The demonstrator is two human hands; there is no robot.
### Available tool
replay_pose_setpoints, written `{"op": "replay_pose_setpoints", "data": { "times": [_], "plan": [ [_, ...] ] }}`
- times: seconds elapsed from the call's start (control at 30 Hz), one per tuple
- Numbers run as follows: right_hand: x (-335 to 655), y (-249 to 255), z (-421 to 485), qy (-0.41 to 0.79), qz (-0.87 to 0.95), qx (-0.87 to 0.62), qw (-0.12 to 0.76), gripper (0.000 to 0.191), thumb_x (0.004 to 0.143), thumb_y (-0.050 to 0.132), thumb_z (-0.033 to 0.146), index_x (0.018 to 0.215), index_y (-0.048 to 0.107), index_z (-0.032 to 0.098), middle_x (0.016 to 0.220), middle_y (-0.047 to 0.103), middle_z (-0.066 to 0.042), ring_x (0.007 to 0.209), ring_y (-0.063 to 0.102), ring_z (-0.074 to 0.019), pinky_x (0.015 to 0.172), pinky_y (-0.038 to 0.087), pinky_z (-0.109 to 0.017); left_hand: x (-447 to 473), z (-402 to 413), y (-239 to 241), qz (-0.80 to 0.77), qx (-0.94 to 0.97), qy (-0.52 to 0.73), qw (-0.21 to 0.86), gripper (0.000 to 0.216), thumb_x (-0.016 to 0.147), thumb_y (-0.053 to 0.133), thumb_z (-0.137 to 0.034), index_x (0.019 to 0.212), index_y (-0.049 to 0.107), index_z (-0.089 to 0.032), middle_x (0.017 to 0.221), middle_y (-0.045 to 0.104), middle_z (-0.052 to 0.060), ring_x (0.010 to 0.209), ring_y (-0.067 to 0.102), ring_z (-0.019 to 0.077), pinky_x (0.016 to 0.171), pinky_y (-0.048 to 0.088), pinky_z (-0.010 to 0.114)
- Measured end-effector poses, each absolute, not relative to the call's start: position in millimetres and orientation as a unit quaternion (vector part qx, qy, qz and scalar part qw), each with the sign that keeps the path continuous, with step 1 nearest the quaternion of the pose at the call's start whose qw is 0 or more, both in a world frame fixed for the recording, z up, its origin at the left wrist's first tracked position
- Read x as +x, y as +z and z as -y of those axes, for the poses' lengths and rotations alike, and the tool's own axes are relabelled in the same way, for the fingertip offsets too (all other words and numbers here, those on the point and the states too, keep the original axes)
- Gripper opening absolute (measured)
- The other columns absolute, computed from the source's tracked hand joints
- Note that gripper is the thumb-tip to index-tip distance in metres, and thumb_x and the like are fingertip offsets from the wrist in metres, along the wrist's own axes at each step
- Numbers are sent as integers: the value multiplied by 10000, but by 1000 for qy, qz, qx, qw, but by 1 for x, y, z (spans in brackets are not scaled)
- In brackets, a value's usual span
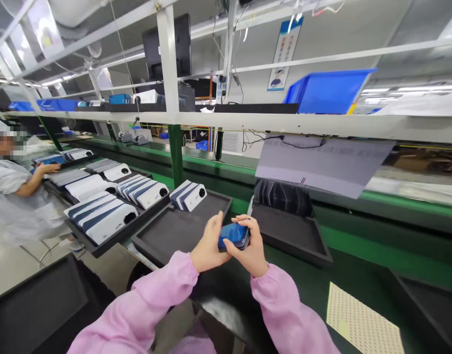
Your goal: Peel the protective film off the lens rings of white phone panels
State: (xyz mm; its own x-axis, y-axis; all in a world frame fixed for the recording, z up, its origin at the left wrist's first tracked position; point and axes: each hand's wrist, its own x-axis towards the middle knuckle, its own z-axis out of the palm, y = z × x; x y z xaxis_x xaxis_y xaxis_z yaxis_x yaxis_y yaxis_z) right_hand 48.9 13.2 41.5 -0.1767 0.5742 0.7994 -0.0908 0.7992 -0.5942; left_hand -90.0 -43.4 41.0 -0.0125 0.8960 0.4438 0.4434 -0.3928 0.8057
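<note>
Both my hands hold a small stack of blue phone back covers [234, 235] over the green bench. My left hand [208, 244] grips the stack's left end with fingers wrapped round it. My right hand [251, 244] closes over the right end from above. Both sleeves are pink. Just left of my hands lies a black tray [167, 233] with a short row of white and blue covers [188, 195] leaning at its far edge. A second black tray [288, 231] to the right holds a row of dark covers [283, 196].
More trays with rows of white covers [100, 216] run off to the left, where a co-worker in a white coat [15, 196] reaches onto a tray. A dotted sheet [362, 322] lies at the right front. A blue bin [327, 91] sits on the overhead shelf.
</note>
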Motion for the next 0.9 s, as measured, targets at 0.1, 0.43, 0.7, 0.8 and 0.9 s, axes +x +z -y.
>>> {"op": "replay_pose_setpoints", "data": {
  "times": [0.1,0.43,0.7,0.8,0.9],
  "plan": [
    [27,36,-25,182,635,-173,731,464,645,672,146,974,364,258,1057,443,-48,1014,537,-241,904,411,-569,-109,42,50,-517,447,586,435,769,679,669,-432,1325,312,-219,1330,388,121,1277,338,271,1056,252,446],
    [-29,18,-42,231,671,-132,692,399,619,692,136,855,396,263,1076,426,-10,1070,510,-233,932,383,-562,-152,26,45,-527,382,508,564,456,797,518,-437,1075,552,-77,1010,632,185,936,625,294,818,467,428],
    [-52,40,-103,573,559,-310,513,476,605,717,432,905,407,230,768,508,27,686,574,-152,677,498,-329,-166,16,47,-701,625,330,99,739,716,646,-375,1357,312,-221,1441,308,133,1318,281,329,1045,254,476],
    [-67,35,-111,615,549,-309,474,569,648,660,497,1072,393,227,841,572,-17,734,611,-175,655,510,-324,-178,-12,49,-758,621,190,59,367,884,408,-297,1219,482,-167,1022,646,139,978,607,289,863,430,428],
    [-66,25,-124,622,530,-326,475,768,653,638,529,1262,277,232,1183,501,-131,1079,543,-239,820,482,-368,-202,-51,56,-800,581,147,39,326,889,437,-310,1158,508,-140,947,642,97,897,617,240,822,456,424]
  ]
}}
